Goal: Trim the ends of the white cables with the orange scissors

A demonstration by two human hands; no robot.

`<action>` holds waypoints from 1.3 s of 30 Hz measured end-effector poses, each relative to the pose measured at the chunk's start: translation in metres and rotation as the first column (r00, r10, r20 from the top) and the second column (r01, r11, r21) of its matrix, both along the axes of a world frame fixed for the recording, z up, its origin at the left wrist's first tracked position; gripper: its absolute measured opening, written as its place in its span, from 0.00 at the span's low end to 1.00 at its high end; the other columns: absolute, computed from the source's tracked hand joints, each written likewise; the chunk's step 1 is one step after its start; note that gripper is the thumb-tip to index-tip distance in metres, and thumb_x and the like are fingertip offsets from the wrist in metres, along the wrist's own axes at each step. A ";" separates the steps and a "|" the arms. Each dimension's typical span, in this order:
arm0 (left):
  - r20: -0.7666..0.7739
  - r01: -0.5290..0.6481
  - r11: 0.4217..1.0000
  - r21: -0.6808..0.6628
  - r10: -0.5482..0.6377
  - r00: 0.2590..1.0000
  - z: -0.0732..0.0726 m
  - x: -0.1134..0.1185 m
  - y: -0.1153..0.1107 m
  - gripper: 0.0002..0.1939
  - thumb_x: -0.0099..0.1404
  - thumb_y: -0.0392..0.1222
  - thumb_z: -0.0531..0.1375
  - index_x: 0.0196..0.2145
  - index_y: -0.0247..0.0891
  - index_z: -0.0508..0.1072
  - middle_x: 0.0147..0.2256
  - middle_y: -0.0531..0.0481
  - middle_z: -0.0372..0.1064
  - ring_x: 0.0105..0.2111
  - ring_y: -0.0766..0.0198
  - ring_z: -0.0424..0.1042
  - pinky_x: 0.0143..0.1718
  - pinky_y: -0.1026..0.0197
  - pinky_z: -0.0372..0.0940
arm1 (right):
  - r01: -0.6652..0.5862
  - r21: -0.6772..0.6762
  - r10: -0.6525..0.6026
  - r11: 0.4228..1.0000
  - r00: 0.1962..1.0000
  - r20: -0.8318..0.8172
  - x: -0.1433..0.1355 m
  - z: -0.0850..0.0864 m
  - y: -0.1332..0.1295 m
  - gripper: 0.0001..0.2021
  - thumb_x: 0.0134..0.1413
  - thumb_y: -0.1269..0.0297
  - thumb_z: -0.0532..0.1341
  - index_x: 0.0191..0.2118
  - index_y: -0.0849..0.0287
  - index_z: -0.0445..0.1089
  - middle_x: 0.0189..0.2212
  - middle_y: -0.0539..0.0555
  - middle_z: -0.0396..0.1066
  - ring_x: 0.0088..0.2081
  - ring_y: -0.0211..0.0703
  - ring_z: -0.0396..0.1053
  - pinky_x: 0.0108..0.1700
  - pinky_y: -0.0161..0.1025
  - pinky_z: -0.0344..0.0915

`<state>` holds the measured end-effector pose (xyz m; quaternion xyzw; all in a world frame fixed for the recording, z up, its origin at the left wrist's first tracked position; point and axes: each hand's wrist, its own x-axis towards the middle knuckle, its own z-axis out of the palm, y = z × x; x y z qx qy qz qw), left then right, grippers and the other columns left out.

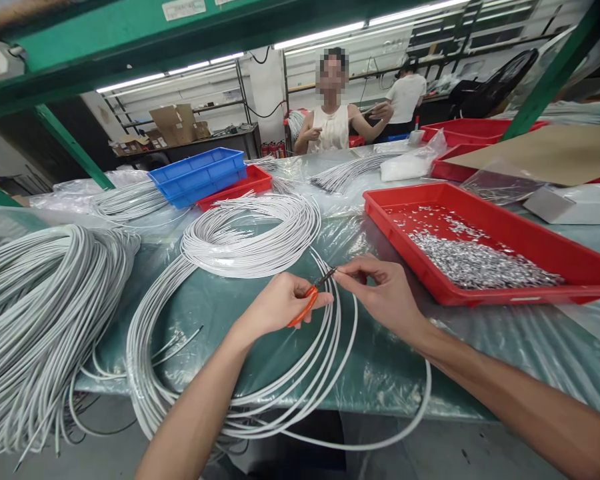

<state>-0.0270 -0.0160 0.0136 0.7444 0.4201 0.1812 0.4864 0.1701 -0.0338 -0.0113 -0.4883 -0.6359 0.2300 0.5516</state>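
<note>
My left hand (285,303) is closed round the orange handles of a small cutting tool (306,307). The tool's dark tip points up and right and meets the fingertips of my right hand (375,283). My right hand pinches something small there, perhaps a cable end; my fingers mostly hide it. Beneath both hands run loose loops of white cable (337,333), part of a large coil on the green table (265,313). Just behind my left hand lies another round coil of white cable (250,250).
A red tray (405,250) of small metal pieces stands to the right. Thick cable bundles (45,320) hang over the table's left front edge. A blue tray (200,177) rests against a red one behind. A person (333,127) sits across the table; a green frame (260,33) crosses overhead.
</note>
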 end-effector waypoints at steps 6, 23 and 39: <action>0.004 -0.003 1.000 -0.004 0.003 1.000 0.001 0.001 0.000 0.24 0.60 0.58 0.61 0.20 0.35 0.63 0.19 0.52 0.67 0.16 0.71 0.63 0.18 0.68 0.56 | 0.004 -0.007 -0.004 1.000 1.000 -0.005 0.001 0.000 0.000 0.06 0.51 0.64 0.66 0.26 0.59 0.73 0.22 0.50 0.70 0.28 0.40 0.59 0.33 0.40 0.57; 0.354 -0.269 0.963 0.018 0.246 0.902 0.003 0.005 0.002 0.14 0.57 0.47 0.66 0.29 0.32 0.72 0.20 0.55 0.63 0.21 0.73 0.59 0.23 0.68 0.54 | -0.313 -0.165 0.290 0.935 0.946 -0.146 -0.005 0.005 -0.003 0.12 0.58 0.57 0.61 0.34 0.61 0.76 0.24 0.51 0.69 0.28 0.38 0.64 0.33 0.36 0.60; 0.406 -0.145 0.989 -0.032 0.145 0.902 0.006 0.006 -0.002 0.06 0.56 0.37 0.64 0.28 0.31 0.72 0.19 0.57 0.61 0.19 0.76 0.57 0.21 0.70 0.53 | -0.400 -0.268 0.384 0.876 0.916 -0.115 -0.007 0.008 -0.004 0.14 0.56 0.56 0.63 0.26 0.60 0.72 0.22 0.50 0.68 0.27 0.38 0.62 0.31 0.36 0.58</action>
